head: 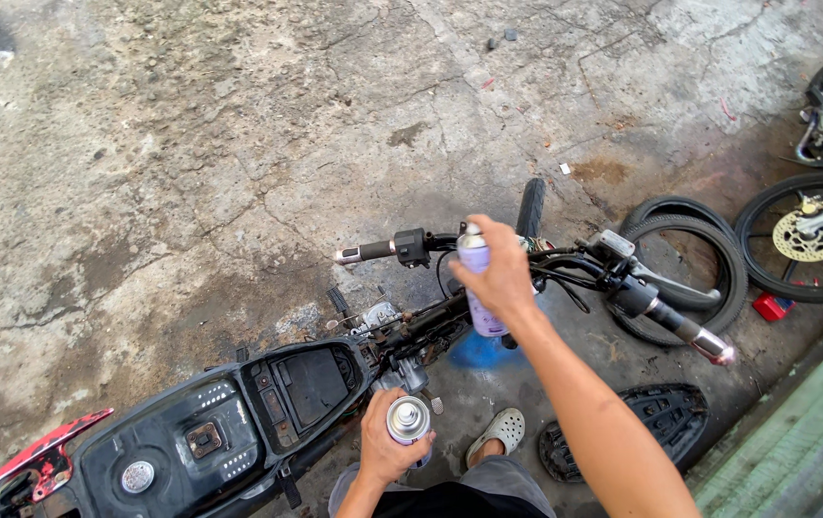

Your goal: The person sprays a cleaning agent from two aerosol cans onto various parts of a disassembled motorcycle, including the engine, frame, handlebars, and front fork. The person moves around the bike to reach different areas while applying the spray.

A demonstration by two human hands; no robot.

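Note:
My right hand (500,273) grips a pale purple spray can (477,288), held upright over the frame just behind the handlebar (565,261) of a stripped motorbike (267,403). A finger rests on the can's nozzle. Lower down, my left hand (387,443) holds a second spray can (408,422) with a silver top, close to my body and beside the bike's engine area. The bike has its seat and covers off, showing the open black underseat tub (310,384). My foot in a white clog (500,432) stands on the ground beside the bike.
Cracked, stained concrete (190,163) spreads to the left and back. Two loose tyres (685,259) lie at the right, with a spoked wheel and brake disc (805,235) of another bike beyond. A black plastic cover (656,422) lies near my foot. A green step (795,441) runs along the lower right.

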